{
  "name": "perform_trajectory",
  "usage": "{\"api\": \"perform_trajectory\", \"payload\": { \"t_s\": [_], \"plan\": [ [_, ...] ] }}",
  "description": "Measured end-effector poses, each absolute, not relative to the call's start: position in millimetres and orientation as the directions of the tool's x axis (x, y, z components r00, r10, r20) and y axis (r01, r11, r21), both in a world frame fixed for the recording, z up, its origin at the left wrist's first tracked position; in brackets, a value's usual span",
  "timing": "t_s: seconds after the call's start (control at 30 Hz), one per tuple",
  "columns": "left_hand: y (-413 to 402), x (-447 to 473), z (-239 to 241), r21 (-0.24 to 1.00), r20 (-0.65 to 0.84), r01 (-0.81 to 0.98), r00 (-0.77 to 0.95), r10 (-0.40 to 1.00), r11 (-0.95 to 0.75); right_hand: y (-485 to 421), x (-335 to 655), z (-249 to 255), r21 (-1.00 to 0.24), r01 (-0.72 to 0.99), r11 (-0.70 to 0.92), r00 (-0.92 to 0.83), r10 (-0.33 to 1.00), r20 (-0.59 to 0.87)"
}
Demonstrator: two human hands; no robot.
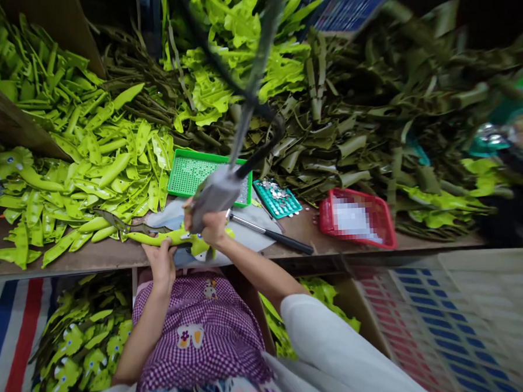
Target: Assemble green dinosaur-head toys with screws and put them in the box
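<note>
My left hand [159,261] is closed around a yellow-green plastic figure part [150,238] with a long neck or tail shape, held just over the bench edge. My right hand [214,229] grips a grey hand-held power tool [215,189], whose working tip is hidden from me. A black cable and a rod run up from its top. Beneath both hands lies a pale grey sheet [261,225]. To the right of my right hand rests a black-handled tool with a metal shaft [270,233], its far end partly covered.
Yellow-green curved pieces [111,163] heap up at left; dark olive pieces [341,139] fill the right. A green tray [185,171], a teal tray with small shiny discs [279,198] and a red basket [388,227] stand on the bench. A box of finished-looking heads [80,346] sits below.
</note>
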State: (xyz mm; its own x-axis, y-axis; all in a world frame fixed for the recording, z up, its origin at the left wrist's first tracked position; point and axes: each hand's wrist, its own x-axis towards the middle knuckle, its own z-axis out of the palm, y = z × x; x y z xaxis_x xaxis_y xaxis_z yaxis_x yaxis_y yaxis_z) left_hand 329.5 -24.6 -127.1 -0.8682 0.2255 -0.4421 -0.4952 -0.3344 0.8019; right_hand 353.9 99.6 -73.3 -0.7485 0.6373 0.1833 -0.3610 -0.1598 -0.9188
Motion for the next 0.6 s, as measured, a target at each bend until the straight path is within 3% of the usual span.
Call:
{"api": "perform_trajectory", "payload": {
  "t_s": [0.1,0.17,0.33,0.6],
  "plan": [
    [-25.2,329.7,-125.0,0.799,-0.439,-0.498,-0.866,0.238,-0.338,140.0,321.4,-56.0,-0.85,-0.526,-0.026,-0.524,0.798,0.299],
    [-25.3,329.7,-124.7,0.798,-0.43,-0.492,-0.87,0.243,-0.349,173.6,290.8,-52.9,-0.856,-0.503,0.116,-0.422,0.832,0.361],
    [-25.2,328.9,-125.0,0.79,-0.463,-0.524,-0.85,0.25,-0.318,224.5,239.3,-77.3,-0.863,-0.466,0.195,-0.421,0.809,0.41],
    [-24.2,329.0,-122.8,0.79,-0.487,-0.541,-0.839,0.243,-0.287,232.9,236.8,-102.7,-0.873,-0.391,0.292,-0.429,0.781,0.453]
  ]
}}
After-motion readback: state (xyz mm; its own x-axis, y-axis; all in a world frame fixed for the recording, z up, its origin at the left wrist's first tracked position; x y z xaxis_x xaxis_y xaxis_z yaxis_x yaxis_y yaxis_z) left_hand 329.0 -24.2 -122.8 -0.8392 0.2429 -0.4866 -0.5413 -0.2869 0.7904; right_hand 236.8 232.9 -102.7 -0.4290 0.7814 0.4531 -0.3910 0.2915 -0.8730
